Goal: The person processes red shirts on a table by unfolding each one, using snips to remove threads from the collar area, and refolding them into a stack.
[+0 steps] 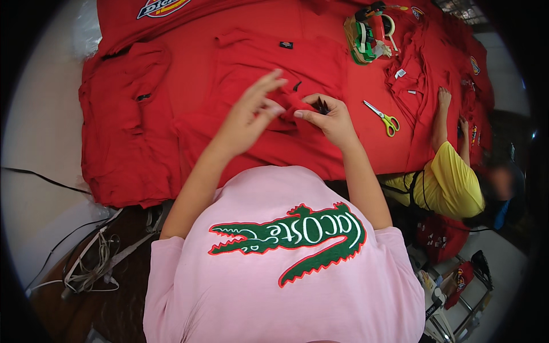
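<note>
A red garment (269, 131) is bunched up in front of me, with a small dark label (286, 44) near its far edge. My right hand (336, 123) pinches a raised fold of it between thumb and fingers. A small black pointed tool (322, 106), perhaps thread snips, also sits in that hand, mostly hidden by the fingers. My left hand (251, 117) is raised just left of the fold, its fingers apart; I see nothing held in it. A short black strip (297, 86) sticks up from the cloth between the hands.
Scissors with yellow-green handles (390, 124) lie to the right. Beyond them stands a green and red tape dispenser (372, 37). Red garments (128, 126) are piled at the left. A co-worker in a yellow shirt (449, 183) reaches over cloth at the right. Cables (94, 268) hang at lower left.
</note>
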`<state>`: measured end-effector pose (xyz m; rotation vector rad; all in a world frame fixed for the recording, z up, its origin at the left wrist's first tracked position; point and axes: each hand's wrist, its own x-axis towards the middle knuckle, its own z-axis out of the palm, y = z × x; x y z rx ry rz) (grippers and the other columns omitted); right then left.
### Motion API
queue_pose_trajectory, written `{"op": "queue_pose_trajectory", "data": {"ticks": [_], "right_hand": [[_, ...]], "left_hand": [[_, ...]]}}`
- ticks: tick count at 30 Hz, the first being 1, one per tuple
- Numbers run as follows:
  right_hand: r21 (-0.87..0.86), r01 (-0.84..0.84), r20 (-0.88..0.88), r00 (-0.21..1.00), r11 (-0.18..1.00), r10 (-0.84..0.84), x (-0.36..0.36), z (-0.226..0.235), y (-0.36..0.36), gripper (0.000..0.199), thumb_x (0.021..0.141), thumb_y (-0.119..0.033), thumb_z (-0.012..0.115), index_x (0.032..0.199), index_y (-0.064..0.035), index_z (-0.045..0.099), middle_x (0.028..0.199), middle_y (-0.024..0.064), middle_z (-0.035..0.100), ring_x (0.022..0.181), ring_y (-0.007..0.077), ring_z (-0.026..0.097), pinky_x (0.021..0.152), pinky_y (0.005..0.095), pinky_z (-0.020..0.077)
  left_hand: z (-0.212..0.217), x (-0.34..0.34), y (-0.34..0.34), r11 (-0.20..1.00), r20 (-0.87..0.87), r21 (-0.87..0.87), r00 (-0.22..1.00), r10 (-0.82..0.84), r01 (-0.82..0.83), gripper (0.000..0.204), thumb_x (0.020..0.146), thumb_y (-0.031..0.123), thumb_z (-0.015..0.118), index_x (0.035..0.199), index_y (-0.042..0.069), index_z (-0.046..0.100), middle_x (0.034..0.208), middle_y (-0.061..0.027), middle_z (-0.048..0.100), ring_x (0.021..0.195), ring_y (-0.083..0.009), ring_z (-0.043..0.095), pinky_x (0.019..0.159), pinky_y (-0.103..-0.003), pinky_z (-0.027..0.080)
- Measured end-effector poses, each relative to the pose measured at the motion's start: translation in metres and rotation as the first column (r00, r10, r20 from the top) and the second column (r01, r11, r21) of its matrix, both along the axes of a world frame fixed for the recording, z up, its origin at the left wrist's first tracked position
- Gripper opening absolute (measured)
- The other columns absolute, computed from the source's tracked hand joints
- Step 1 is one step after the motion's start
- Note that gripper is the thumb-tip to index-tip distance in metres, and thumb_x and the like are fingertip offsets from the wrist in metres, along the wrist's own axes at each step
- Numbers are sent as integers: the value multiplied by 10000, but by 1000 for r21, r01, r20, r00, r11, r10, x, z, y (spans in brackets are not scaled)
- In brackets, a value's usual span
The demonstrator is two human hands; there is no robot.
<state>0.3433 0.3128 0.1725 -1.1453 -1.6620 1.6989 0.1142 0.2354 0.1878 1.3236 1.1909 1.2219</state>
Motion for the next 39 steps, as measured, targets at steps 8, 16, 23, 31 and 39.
{"op": "queue_pose_trajectory", "data": {"ticks": [8, 16, 23, 31, 39], "right_hand": [[-61, -68, 8, 998, 996, 69, 1, 35, 11, 130, 935, -138, 739, 935, -10, 723, 811, -61, 632, 734, 38, 510, 652, 225, 409], [-140, -61, -92, 995, 988, 48, -13, 25, -12, 161, 855, -54, 811, 993, -19, 734, 957, -17, 686, 873, 74, 622, 771, 208, 488], [151, -114, -47, 991, 982, 122, -17, 35, -11, 211, 789, -18, 832, 986, -23, 758, 876, 2, 678, 831, 85, 573, 752, 240, 458], [630, 101, 250, 912, 770, -324, -29, 47, -15, 286, 859, -96, 800, 1108, 1, 697, 961, 71, 630, 758, 163, 554, 648, 291, 424], [410, -98, 168, 985, 907, 30, -31, 81, -58, 258, 951, -123, 714, 1152, 30, 660, 964, 143, 663, 820, 239, 625, 749, 341, 508]], "left_hand": [[-14, -24, -4, 977, 157, -209, 986, 63, -29, 116, 975, 151, 722, 1025, 48, 709, 941, 38, 661, 903, -45, 579, 820, -231, 480], [-11, -26, -27, 949, 261, -306, 952, 162, -77, 122, 960, 137, 735, 1041, 46, 729, 963, 34, 684, 915, -55, 590, 876, -224, 462], [6, -17, -31, 974, 213, -196, 964, 157, -115, 108, 881, 8, 750, 975, 41, 707, 921, 26, 674, 915, -75, 605, 853, -238, 483], [10, -17, -35, 948, -41, 205, 966, 256, -242, 229, 732, -136, 637, 869, 37, 701, 811, -23, 643, 745, -118, 540, 688, -262, 423], [14, -16, -35, 936, -118, 243, 950, 287, -253, 239, 737, -123, 650, 910, 31, 710, 816, -45, 650, 772, -135, 607, 690, -261, 470]]}}
